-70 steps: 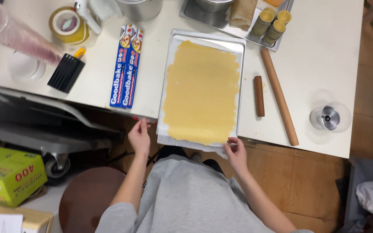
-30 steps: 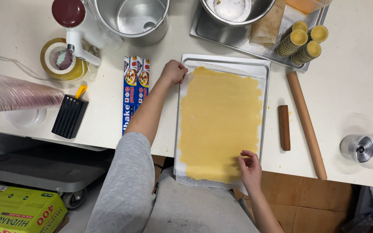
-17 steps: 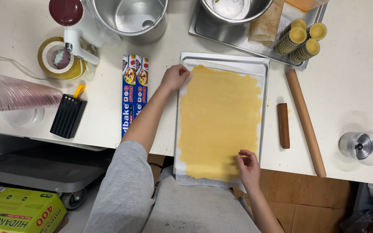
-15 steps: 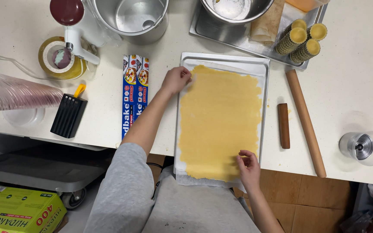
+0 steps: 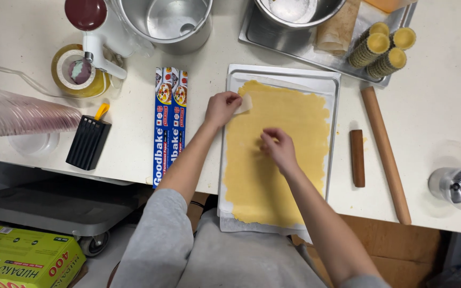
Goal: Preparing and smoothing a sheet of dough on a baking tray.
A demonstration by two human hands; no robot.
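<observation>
moved since half a second ago: right hand point(image 5: 278, 148) up from the near right corner onto the middle of the dough sheet point(image 5: 276, 154), fingers bent and pressing lightly, gripping nothing. left hand point(image 5: 221, 108) at the far left corner, pinching a lifted corner of paper point(image 5: 244, 103). dough flat on the lined baking tray point(image 5: 284, 74) on the table point(image 5: 433, 106), beside the rolling pin point(image 5: 385, 154). looks soft, thin, easy to tear; better held by the paper edge, not by the dough itself
</observation>
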